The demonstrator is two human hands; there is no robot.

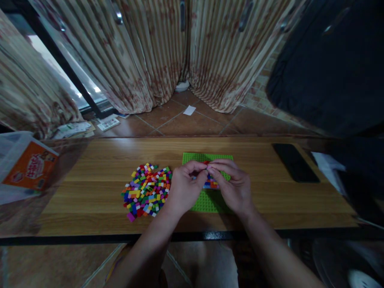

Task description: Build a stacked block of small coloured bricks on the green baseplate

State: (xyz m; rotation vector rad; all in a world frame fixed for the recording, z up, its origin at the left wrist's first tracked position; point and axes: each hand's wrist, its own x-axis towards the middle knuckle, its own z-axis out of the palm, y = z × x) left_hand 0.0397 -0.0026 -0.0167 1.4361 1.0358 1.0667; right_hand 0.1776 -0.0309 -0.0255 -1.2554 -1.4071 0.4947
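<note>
A green baseplate (196,157) lies flat on the wooden table (99,168). Over it my left hand (185,188) and my right hand (234,186) meet, fingertips pinched together on a small red brick (205,163). Below the fingers a short row of coloured bricks (211,184) sits on the plate, partly hidden by my hands. A pile of loose multicoloured bricks (147,191) lies just left of my left hand.
A black phone (295,163) lies at the table's right. An orange box (29,166) in a clear bag stands at the far left. Curtains (156,52) hang behind, papers (90,126) lie on the tiled floor, and a dark bag (333,68) is at the upper right.
</note>
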